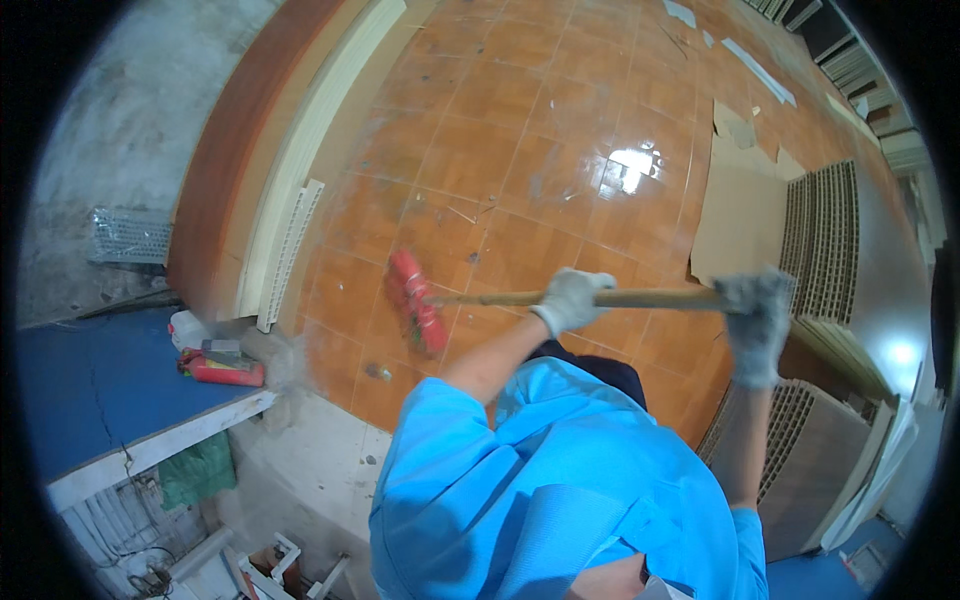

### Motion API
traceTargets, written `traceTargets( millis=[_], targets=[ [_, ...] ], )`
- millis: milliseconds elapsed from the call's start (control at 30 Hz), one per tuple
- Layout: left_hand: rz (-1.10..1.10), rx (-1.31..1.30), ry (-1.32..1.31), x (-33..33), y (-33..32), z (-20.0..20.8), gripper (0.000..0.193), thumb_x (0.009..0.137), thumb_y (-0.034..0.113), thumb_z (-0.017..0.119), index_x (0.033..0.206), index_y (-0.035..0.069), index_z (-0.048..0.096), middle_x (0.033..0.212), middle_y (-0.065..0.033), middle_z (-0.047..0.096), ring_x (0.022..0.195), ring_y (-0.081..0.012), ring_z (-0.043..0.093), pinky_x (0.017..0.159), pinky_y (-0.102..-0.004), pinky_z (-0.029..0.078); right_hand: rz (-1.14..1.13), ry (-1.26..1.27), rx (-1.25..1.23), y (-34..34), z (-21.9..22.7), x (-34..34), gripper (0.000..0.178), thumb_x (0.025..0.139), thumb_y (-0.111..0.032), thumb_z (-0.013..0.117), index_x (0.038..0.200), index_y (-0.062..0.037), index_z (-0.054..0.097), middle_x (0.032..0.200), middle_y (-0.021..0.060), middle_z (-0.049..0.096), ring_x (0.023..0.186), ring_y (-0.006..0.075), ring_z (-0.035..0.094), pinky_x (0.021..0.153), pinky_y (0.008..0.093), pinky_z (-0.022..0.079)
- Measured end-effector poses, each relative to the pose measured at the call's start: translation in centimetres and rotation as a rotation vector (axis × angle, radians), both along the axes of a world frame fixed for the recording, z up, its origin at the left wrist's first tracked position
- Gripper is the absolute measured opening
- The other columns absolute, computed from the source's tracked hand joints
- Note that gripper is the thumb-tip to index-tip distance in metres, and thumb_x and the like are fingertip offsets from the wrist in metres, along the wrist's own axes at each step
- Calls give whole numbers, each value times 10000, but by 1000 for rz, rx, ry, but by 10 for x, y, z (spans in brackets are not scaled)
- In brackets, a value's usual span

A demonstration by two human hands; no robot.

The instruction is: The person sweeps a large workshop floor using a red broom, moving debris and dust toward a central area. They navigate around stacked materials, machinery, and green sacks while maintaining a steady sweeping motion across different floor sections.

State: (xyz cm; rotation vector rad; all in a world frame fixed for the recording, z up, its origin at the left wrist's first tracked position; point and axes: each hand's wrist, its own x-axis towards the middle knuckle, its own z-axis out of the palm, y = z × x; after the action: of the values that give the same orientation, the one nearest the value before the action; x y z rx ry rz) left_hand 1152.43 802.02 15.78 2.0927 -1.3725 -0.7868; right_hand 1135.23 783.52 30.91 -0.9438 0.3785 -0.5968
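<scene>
A broom [640, 298] with a wooden handle lies across the view, its handle pointing left from my body. Its red broom head [418, 305] rests over the orange tiled floor [510, 210] and is blurred by motion; I cannot tell whether it touches the tiles. My left hand [572, 301], in a pale work glove, is wrapped round the middle of the handle. Near the handle's right end, my right hand [756, 322] is closed on it in a greyish glove, slightly smeared. Small bits of litter [465, 213] are scattered on the tiles beyond the broom head.
Stacked panels with ridged edges [822, 240] stand close to my right hand, beside flat cardboard [742, 210]. Long boards [262, 160] line the left wall. A blue surface [90, 390] at lower left holds a red bottle-like object [225, 369]. White strips [760, 72] lie far off.
</scene>
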Motion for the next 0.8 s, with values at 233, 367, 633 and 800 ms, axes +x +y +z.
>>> traceTargets(
  millis=[233, 367, 633, 800],
  targets=[
    [168, 25, 94, 62, -107, -48, 356, 836, 264, 681, 1187, 227, 637, 1049, -98, 706, 953, -311, 672, 850, -427, 520, 93, 95, -21, -135, -50, 90, 287, 1009, -337, 523, 876, -87, 568, 807, 80, 595, 810, 243, 620, 889, 500, 514],
    [117, -331, 88, 75, -304, -19, 429, 801, 178, 709, 1222, 203, 629, 1036, -155, 701, 950, -347, 672, 835, -448, 526, 215, -5, -250, -298, 46, 94, 257, 1029, -278, 481, 846, -104, 532, 768, 24, 476, 812, 187, 522, 951, 463, 442],
    [62, -361, 195, 166, -642, 31, 188, 746, 89, 664, 880, 219, 686, 792, -80, 694, 775, -310, 684, 676, -408, 522, 179, 225, -1048, -465, 129, 182, 293, 1031, -225, 452, 759, -118, 445, 728, 12, 373, 710, 169, 411, 851, 366, 428],
    [73, -699, -138, 200, -693, 76, 116, 750, 169, 665, 853, 219, 677, 755, -75, 686, 750, -326, 676, 682, -429, 517, 205, -15, -1303, -521, 172, 199, 315, 926, -331, 579, 699, -140, 473, 665, 15, 457, 685, 154, 479, 774, 391, 395]
  ],
)
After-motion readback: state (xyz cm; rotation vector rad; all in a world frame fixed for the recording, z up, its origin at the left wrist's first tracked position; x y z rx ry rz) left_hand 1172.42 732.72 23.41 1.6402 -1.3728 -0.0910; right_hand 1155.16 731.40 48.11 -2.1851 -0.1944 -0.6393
